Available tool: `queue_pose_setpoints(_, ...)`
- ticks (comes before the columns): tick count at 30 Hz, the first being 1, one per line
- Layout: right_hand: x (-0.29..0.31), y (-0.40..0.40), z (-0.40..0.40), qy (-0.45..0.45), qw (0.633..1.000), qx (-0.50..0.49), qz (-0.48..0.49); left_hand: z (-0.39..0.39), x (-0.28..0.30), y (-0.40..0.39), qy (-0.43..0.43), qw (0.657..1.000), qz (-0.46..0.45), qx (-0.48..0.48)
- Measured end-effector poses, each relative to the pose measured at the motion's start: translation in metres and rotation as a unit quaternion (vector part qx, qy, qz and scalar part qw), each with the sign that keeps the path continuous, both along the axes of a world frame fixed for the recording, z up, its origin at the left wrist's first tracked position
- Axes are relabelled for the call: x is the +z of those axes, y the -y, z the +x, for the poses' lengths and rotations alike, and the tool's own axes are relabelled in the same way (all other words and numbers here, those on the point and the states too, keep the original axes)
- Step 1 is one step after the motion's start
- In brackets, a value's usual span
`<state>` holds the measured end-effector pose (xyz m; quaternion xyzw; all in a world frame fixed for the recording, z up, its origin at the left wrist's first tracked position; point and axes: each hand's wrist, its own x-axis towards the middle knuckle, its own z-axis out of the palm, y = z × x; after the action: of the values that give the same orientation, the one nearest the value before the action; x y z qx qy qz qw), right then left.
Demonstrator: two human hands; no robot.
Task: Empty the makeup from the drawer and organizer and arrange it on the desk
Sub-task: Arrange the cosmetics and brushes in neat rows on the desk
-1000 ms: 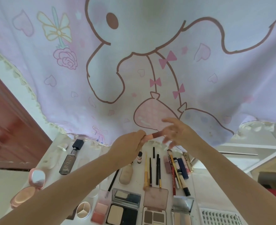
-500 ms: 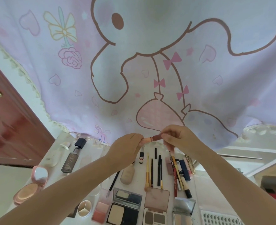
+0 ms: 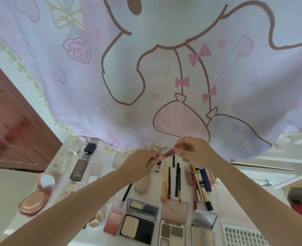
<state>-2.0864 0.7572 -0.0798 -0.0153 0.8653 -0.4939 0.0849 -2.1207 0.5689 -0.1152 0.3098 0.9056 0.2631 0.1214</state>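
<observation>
Both hands, left hand (image 3: 143,164) and right hand (image 3: 194,150), pinch pink tube (image 3: 165,155); white desk (image 3: 235,206); cartoon curtain (image 3: 146,68).

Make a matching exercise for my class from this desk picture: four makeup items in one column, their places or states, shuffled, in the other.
Items
1. pink tube
2. round pink compact
3. dark foundation bottle
4. eyeshadow palette

States
A. lies open at the desk's left edge
B. held between both hands above the desk
C. open, near edge, grey-brown pans
D. lies capped, far left, near the curtain

Pairs: 1-B, 2-A, 3-D, 4-C
</observation>
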Motion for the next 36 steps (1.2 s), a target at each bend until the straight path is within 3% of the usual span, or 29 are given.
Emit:
queue_pose_setpoints(7,-0.077,0.022,-0.015,0.007,0.988,0.028,0.152,-0.014,-0.090,-0.010,0.090,0.992,-0.090,0.025)
queue_pose_setpoints(12,-0.107,0.028,-0.020,0.020,0.975,0.034,0.218,-0.015,-0.120,-0.018,0.135,0.987,-0.078,0.046)
queue_pose_setpoints(16,-0.113,0.033,-0.025,0.017,0.971,0.014,0.238,-0.014,-0.131,0.001,0.109,0.986,-0.120,0.043)
queue_pose_setpoints(20,-0.109,0.042,-0.033,0.002,0.961,0.032,0.273,-0.007,-0.132,0.017,0.058,0.992,-0.106,0.037)
queue_pose_setpoints(36,-0.097,0.057,-0.044,0.033,0.936,0.080,0.341,-0.005,-0.118,0.022,0.070,0.977,-0.197,0.026)
